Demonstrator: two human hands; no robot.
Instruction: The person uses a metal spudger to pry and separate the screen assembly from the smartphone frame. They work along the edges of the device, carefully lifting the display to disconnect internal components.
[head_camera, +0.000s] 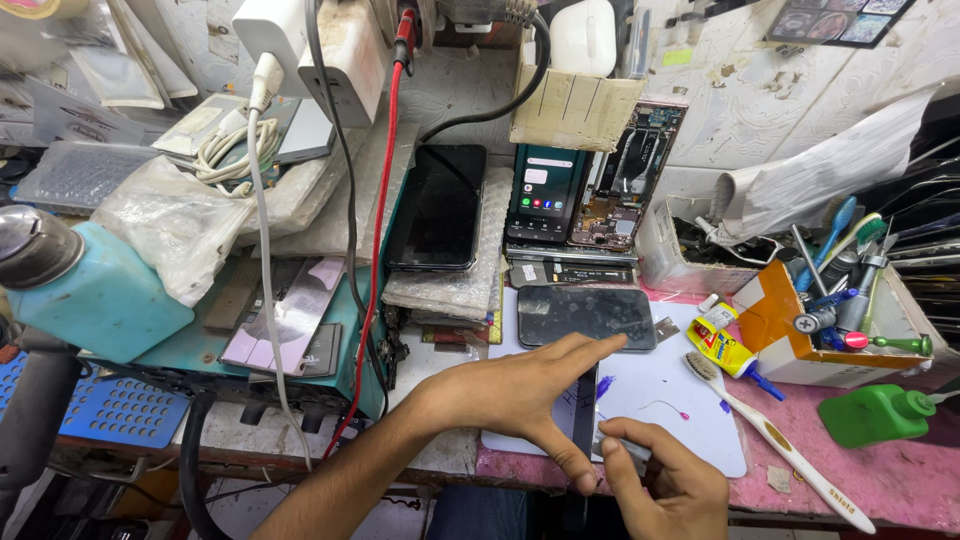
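Hands met near the front edge of the desk (900, 490). Two hands showed, both of one person. The left hand (520, 390) lay spread and loose, holding nothing. Its longest finger touched the near edge of a flat dark phone (585, 316), and its thumb pointed down beside a thin black strip (584, 410). The right hand (670, 480) pinched a small grey tool (615, 447) between thumb and finger, just beside the strip's near end. The strip stood on its edge on a white mat (680, 400), which lay on the pink desk top.

Three more phones leaned at the back of the desk: one dark phone (440, 205), one lit phone (545, 190) and one open phone (630, 185) with its insides showing. One toothbrush (770, 440) lay on the right side of the mat. One yellow glue tube (725, 350) lay just beside the brush head. One green bottle (875, 413) lay on its side near the right edge. One orange box (780, 335) held many tools. One blue-green bottle (95, 295) sat at the left edge. One red wire (375, 250) and one white cable (262, 250) hung down on the left side.
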